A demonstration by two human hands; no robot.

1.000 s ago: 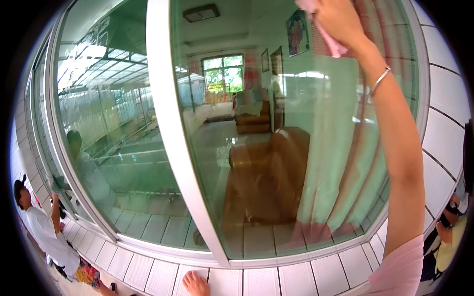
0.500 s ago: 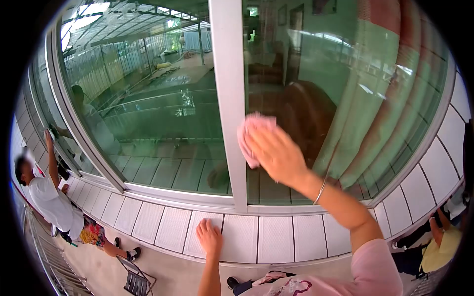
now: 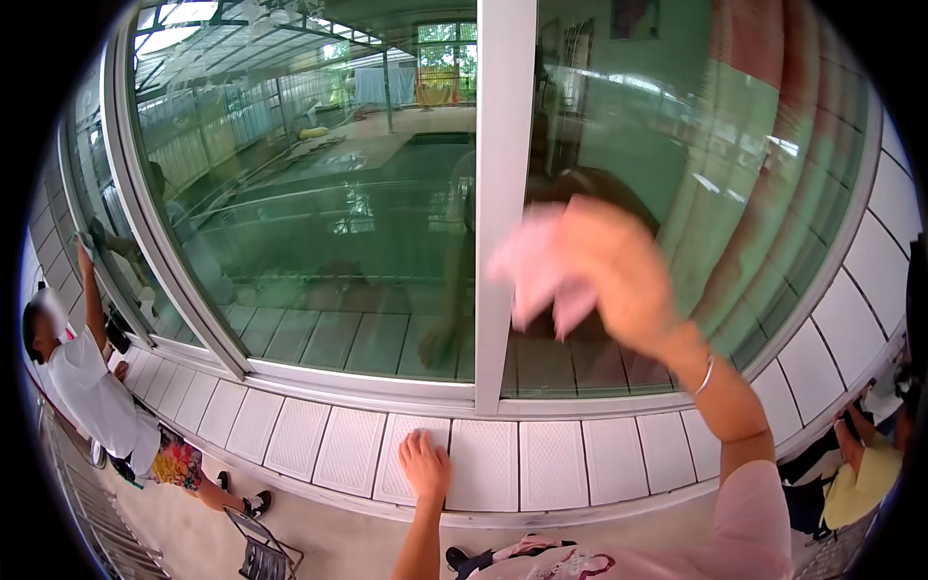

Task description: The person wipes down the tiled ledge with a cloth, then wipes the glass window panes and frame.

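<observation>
A pink cloth [image 3: 543, 266] is gripped in my right hand [image 3: 623, 271], blurred by motion in front of the window frame's upright [image 3: 498, 319] and the right glass pane [image 3: 580, 372]. Its loose end hangs down from the fingers. Whether the cloth touches the glass at this instant I cannot tell. My left hand [image 3: 425, 467] lies flat on the white tiled ledge [image 3: 483, 474] below the window, fingers apart and holding nothing.
At the left, a person in a white shirt [image 3: 92, 391] reaches up to another pane with a cloth [image 3: 89, 239]. A folding stool [image 3: 261, 551] stands on the floor near a railing [image 3: 82, 483]. Another person in yellow [image 3: 860, 483] is at the right edge.
My right hand has pulled the pink cloth back from the window upright, and the cloth now hangs looser. The view has shifted slightly. My left hand stays on the ledge.
</observation>
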